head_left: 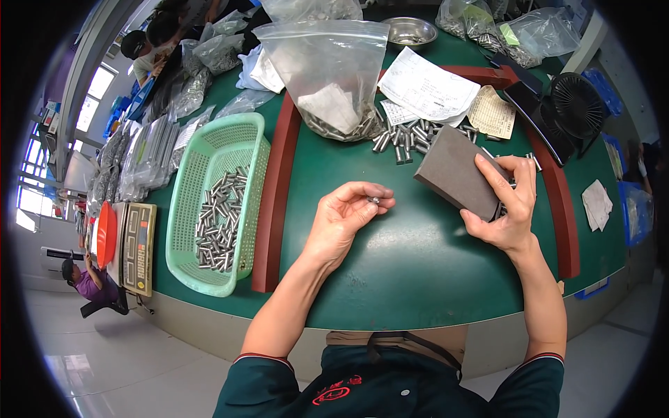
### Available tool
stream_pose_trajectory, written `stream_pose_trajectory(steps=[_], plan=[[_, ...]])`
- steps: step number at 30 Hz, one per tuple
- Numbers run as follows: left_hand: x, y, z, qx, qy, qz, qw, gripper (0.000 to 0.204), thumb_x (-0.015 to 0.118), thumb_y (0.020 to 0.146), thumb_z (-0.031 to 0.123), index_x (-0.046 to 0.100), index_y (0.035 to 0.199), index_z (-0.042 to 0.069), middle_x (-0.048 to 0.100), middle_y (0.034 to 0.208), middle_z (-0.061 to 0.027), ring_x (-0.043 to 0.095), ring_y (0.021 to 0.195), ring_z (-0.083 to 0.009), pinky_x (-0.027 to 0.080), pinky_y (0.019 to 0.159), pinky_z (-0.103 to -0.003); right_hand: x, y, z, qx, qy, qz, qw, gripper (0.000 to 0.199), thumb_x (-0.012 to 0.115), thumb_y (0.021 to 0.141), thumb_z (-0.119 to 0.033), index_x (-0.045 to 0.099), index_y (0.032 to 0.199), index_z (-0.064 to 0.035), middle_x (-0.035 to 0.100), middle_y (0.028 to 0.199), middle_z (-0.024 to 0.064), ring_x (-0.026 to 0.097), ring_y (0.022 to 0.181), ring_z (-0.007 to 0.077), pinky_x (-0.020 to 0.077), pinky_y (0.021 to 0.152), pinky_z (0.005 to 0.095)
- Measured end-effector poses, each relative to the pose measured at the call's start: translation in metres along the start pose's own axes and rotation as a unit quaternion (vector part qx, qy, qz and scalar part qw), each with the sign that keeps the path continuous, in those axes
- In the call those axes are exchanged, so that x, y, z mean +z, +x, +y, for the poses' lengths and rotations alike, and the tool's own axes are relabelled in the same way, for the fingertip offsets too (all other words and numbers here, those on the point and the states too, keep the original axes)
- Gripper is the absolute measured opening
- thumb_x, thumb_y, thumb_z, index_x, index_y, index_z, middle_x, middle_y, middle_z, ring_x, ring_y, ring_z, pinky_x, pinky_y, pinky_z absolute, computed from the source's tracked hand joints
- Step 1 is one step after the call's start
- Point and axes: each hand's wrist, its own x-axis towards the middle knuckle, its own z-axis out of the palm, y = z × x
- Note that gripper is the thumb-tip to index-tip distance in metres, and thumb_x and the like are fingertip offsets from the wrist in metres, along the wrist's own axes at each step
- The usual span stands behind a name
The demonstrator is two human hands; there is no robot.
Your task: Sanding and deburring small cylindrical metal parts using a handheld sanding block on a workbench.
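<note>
Between the thumb and fingers of my left hand (343, 221) is a small shiny metal pin (374, 200), held above the green tabletop. My right hand (511, 202) grips a dark grey-brown rectangular block (460, 173), tilted, with the fingers over its right end. Behind the block lies a heap of loose metal pins (412, 139), partly hidden by it. To the left of my left hand, a light green plastic basket (182, 230) holds many similar pins (221, 223).
Dark red rails (272, 209) border the work area. A clear bag of parts (327, 90), papers (425, 83), a metal bowl (410, 31) and a black fan (577, 104) stand at the back. A scale (138, 247) sits left; other people are in the background.
</note>
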Motion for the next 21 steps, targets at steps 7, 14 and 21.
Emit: stream_pose_trajectory(steps=[7, 14, 21], plan=[[0.001, 0.000, 0.003, -0.021, 0.012, 0.010, 1.000, 0.018, 0.059, 0.093, 0.004, 0.057, 0.110, -0.001, 0.064, 0.110, -0.0149, 0.064, 0.101, -0.0215, 0.052, 0.091, -0.032, 0.001, 0.000, -0.001, 0.002, 0.007, -0.004, 1.000, 0.075, 0.078, 0.043, -0.024, 0.067, 0.115, -0.0055, 0.051, 0.092, 0.0130, 0.046, 0.081, 0.0275, 0.0401, 0.069, 0.0377], [0.008, 0.001, 0.011, -0.072, -0.158, 0.028, 0.984, 0.021, 0.059, 0.096, 0.024, 0.051, 0.108, 0.008, 0.061, 0.108, -0.0123, 0.061, 0.099, -0.0202, 0.052, 0.086, -0.031, -0.001, 0.000, 0.001, 0.006, -0.001, -0.001, 1.000, 0.074, 0.077, 0.044, -0.025, 0.067, 0.116, -0.0057, 0.050, 0.093, 0.0132, 0.047, 0.082, 0.0276, 0.0402, 0.069, 0.0378], [-0.001, 0.002, 0.009, -0.089, -0.244, -0.001, 0.966, 0.015, 0.058, 0.096, 0.022, 0.054, 0.099, 0.008, 0.052, 0.082, -0.0011, 0.042, 0.069, -0.0107, 0.039, 0.063, -0.026, -0.002, 0.000, 0.002, 0.006, -0.010, -0.003, 1.000, 0.073, 0.076, 0.046, -0.027, 0.067, 0.115, -0.0046, 0.051, 0.092, 0.0136, 0.047, 0.081, 0.0276, 0.0406, 0.070, 0.0380]])
